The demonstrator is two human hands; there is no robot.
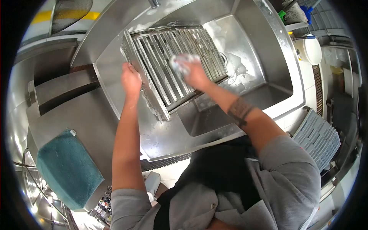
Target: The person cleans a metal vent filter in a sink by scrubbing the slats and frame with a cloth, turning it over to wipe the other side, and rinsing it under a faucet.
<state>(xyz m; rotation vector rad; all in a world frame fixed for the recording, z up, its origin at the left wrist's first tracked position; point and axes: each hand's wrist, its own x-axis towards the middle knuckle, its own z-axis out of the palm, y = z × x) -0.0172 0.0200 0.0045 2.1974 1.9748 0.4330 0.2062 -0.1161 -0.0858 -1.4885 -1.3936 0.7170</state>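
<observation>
A metal baffle filter [184,42] with slanting slats and soap suds lies across the steel sink [245,36], partly over the basin. My left hand [131,78] is closed at the filter's left side rail, its fingers curled against the edge. Over the middle slats, my right hand [196,73] is closed on a sudsy scrubbing pad [183,61]. Motion blurs the pad, so its exact kind is hard to make out. Foam and wet patches show on the basin floor to the right of the filter.
A tap [154,4] juts in at the sink's back edge. On the steel counter at left lies a teal cloth [69,168]. A grey slatted rack [317,140] stands low at right, below a white bucket [311,51] and brushes [295,13].
</observation>
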